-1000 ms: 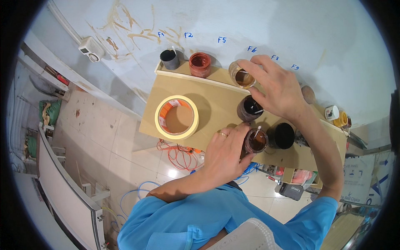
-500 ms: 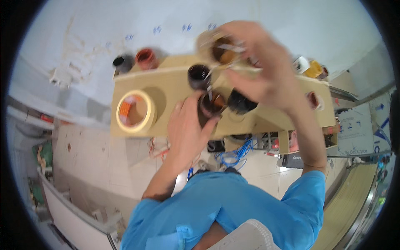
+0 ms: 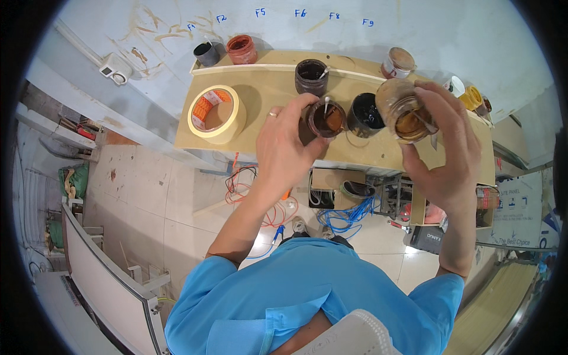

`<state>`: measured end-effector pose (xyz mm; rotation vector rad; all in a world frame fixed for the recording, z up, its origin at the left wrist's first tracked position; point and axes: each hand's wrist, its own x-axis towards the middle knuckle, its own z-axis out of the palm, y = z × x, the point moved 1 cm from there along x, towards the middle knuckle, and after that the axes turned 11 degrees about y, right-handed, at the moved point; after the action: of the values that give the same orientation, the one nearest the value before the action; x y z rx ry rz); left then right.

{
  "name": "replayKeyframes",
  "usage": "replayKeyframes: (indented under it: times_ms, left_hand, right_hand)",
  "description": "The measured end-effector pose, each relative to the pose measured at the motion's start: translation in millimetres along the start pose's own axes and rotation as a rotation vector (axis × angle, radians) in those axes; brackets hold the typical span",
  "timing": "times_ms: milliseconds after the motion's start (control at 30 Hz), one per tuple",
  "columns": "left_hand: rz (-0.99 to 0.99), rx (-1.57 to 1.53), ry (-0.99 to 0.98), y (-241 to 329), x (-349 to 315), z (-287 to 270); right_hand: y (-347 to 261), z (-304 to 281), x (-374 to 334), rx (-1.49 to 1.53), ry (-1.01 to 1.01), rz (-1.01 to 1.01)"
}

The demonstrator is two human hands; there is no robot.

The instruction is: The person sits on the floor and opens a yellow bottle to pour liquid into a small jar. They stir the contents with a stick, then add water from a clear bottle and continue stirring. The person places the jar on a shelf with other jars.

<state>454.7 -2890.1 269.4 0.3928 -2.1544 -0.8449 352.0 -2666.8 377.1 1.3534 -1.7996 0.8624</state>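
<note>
My left hand [image 3: 287, 136] is closed round a small jar [image 3: 319, 131] with reddish-brown stuff inside; a white-tipped cotton swab [image 3: 326, 104] leans in it. My right hand [image 3: 447, 139] grips a clear glass jar [image 3: 395, 94], tilted with its mouth toward me, brown-amber stuff inside and a thin pale stick across the opening. Between the two held jars stands a jar of glossy black stuff [image 3: 367, 116]. Behind my left fingers is a dark brown jar [image 3: 311, 87] with another cotton swab in it. The bottom of the left-hand jar is hidden by my fingers.
A cream tape roll [image 3: 234, 121] lies at the left of the wooden shelf [image 3: 266, 115]. Along the back stand a dark grey cup [image 3: 206, 54], a red jar [image 3: 242, 52], a lidded jar [image 3: 399, 63], a white cup [image 3: 454, 86] and a yellow pot [image 3: 471, 97]. Blue cable [image 3: 349, 216] coils below.
My right hand has brought the clear glass jar from behind the shelf's middle rightward and closer to me. My left hand stays on the small jar. The whole view has shifted.
</note>
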Motion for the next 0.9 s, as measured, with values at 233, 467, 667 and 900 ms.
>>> replayKeyframes:
  times_ms: [233,467,667,900]
  left_hand:
    - [-0.066,-0.078,-0.053,-5,2,3]
    - [-0.058,0.018,-0.062,-5,4,2]
    - [-0.073,0.057,-0.066,-6,4,2]
    - [-0.015,0.094,-0.022,-13,4,7]
  right_hand:
    - [-13,-1,-18,-0.082,-0.108,-0.016]
    - [-22,-2,-23,-0.092,-0.19,-0.016]
    - [-24,-3,-26,-0.08,-0.195,-0.03]
    - [-28,-2,-26,-0.077,-0.179,-0.059]
